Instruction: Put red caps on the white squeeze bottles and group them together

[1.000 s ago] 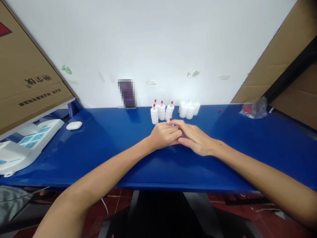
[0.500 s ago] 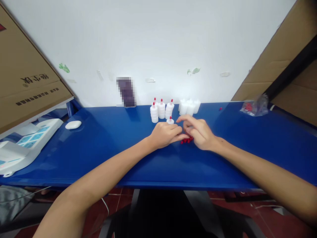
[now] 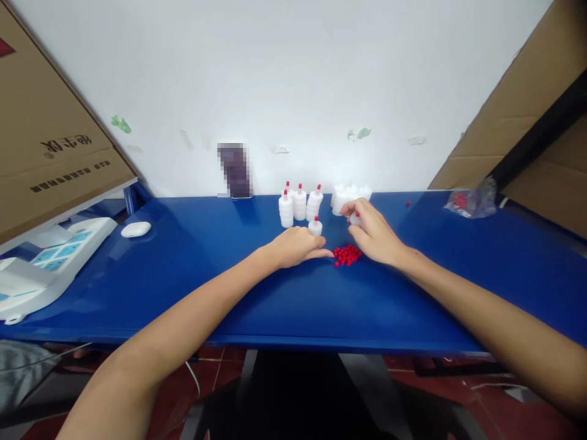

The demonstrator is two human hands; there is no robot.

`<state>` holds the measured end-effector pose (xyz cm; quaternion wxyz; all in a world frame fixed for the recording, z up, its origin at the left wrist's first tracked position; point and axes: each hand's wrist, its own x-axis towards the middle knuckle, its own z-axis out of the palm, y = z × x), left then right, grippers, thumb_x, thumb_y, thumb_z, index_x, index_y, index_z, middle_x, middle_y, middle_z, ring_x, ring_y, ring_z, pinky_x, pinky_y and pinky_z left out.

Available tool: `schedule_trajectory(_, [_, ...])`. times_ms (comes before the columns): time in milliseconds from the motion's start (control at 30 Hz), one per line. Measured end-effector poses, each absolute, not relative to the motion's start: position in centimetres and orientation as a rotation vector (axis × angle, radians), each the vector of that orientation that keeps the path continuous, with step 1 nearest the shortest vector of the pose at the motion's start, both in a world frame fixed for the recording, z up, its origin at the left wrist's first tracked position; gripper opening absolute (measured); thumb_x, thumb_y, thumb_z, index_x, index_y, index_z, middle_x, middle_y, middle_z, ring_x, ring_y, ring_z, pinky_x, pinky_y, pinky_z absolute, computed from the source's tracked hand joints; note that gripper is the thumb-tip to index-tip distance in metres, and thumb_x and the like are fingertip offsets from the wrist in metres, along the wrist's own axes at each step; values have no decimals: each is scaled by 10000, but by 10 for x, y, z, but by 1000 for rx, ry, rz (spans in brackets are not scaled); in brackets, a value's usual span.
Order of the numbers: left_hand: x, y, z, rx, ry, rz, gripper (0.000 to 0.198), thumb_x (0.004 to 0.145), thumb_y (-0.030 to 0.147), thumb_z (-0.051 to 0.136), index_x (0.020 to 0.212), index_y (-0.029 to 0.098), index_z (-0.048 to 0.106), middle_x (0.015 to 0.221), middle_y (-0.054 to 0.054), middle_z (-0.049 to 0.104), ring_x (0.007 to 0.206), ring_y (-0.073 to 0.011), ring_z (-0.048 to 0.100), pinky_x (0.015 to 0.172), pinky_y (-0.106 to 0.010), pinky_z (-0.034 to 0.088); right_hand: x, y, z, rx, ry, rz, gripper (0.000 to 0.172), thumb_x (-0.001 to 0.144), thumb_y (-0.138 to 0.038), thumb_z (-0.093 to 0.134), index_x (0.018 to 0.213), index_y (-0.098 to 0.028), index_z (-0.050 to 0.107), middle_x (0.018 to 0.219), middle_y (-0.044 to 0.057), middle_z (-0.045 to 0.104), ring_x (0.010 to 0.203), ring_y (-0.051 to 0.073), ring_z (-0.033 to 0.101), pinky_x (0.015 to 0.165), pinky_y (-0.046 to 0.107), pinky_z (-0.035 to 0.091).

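Note:
My left hand (image 3: 299,247) is closed around the lower part of a white squeeze bottle (image 3: 315,227) with a red tip; its thumb stretches out to the edge of a pile of small red caps (image 3: 347,254). Just beyond the pile, my right hand (image 3: 373,235) has its fingers curled round a white bottle top with a red cap (image 3: 356,215). The rest of that piece is hidden by the fingers. Several white bottles with red tips (image 3: 286,211) stand upright behind my left hand. More white bottles (image 3: 339,198), without red tips, stand close together behind my right hand.
A clear plastic bag (image 3: 474,198) with red pieces lies at the right, near a single red cap (image 3: 408,203). A pixelated phone-like object (image 3: 236,171) leans on the wall. To the left are a white rounded case (image 3: 136,230), a power strip (image 3: 68,256) and a cardboard box (image 3: 55,140).
My right hand has moved back from my left hand, towards the bottles at the rear, and a white piece with a red cap now shows in its fingers. The cap pile is uncovered.

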<state>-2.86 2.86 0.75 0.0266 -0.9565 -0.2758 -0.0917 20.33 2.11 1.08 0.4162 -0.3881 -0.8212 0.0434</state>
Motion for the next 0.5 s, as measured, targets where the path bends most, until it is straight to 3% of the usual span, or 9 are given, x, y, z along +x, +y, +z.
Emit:
schedule_trajectory(67, [-29,29,6,-3004,-798,-371,528,1048,568,410,787,155,608,640,-7,571,572,-145,569,563,-255,320,204,22,11,-976,-2030,101,312,840,-144,485,1128,-216,582,1009,84,659,914,250,643,825,415,505])
schedule_trajectory(200, [-28,31,2,-3063,-711,-614,541,1039,605,368,794,163,561,663,-1,576,600,-138,561,584,-244,350,202,16,15,-991,-1952,155,356,965,-319,546,1303,-204,547,996,69,702,664,182,592,676,360,488])
schedule_trajectory(367, [-28,33,-3,-3048,-506,-788,485,1054,561,369,894,156,583,773,-34,635,706,-151,605,674,-250,435,199,12,18,-1028,-1965,226,211,989,-426,530,908,-232,536,713,5,619,586,170,537,627,345,429])
schedule_trajectory(500, [-27,33,-6,-2991,-448,-838,400,1080,457,392,926,152,600,806,-43,637,736,-152,602,710,-259,456,197,14,18,-1053,-1996,246,96,918,-269,530,983,-240,467,713,-13,553,584,177,500,644,364,430])
